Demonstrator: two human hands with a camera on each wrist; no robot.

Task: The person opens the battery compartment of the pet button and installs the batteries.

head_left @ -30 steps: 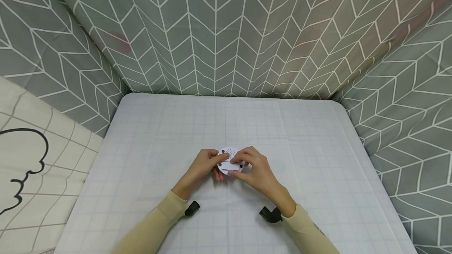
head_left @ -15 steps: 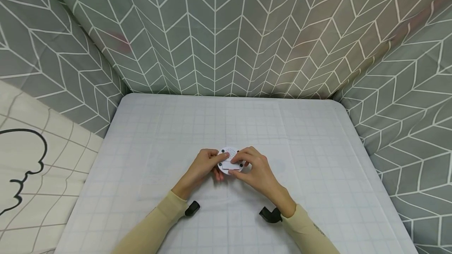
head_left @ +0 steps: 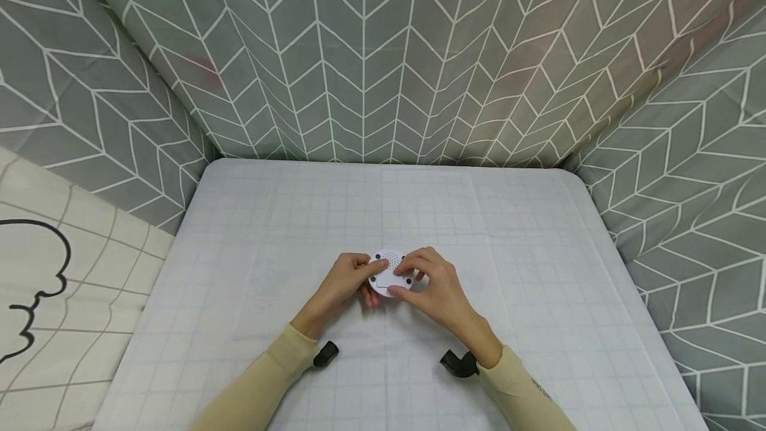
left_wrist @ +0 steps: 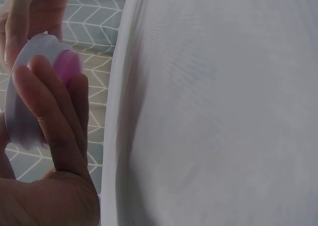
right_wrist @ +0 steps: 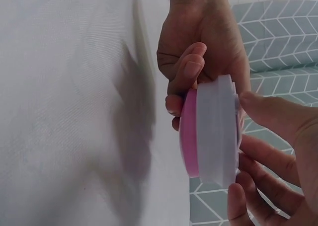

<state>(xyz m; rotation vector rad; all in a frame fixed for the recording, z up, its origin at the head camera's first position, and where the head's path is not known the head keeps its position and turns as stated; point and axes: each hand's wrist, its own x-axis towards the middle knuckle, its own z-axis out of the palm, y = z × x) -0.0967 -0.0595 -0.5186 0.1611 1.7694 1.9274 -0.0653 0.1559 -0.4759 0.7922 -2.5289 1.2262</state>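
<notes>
A round white device [head_left: 391,259] with a dotted speaker grille and small dark feet is held back side up above the table. In the right wrist view its other side is a pink disc [right_wrist: 189,134]. My left hand [head_left: 340,286] grips it from the left, thumb on the back, fingers beneath. My right hand [head_left: 438,286] has its thumb and fingertips at the rectangular battery cover [head_left: 389,281], which looks nearly flush with the back. The right fingers [right_wrist: 271,159] curl at the back face, partly hiding the cover's right part.
A white cloth with a faint grid covers the table [head_left: 383,211]. Grey herringbone curtains [head_left: 365,58] hang behind it and at the sides, with a white checked cloth [head_left: 78,298] at left. Dark wrist mounts [head_left: 459,364] sit by both cuffs.
The battery cover showed raised, shadowed edges earlier and now lies flatter in the back. My right fingers have shifted very slightly; my left hand looks still.
</notes>
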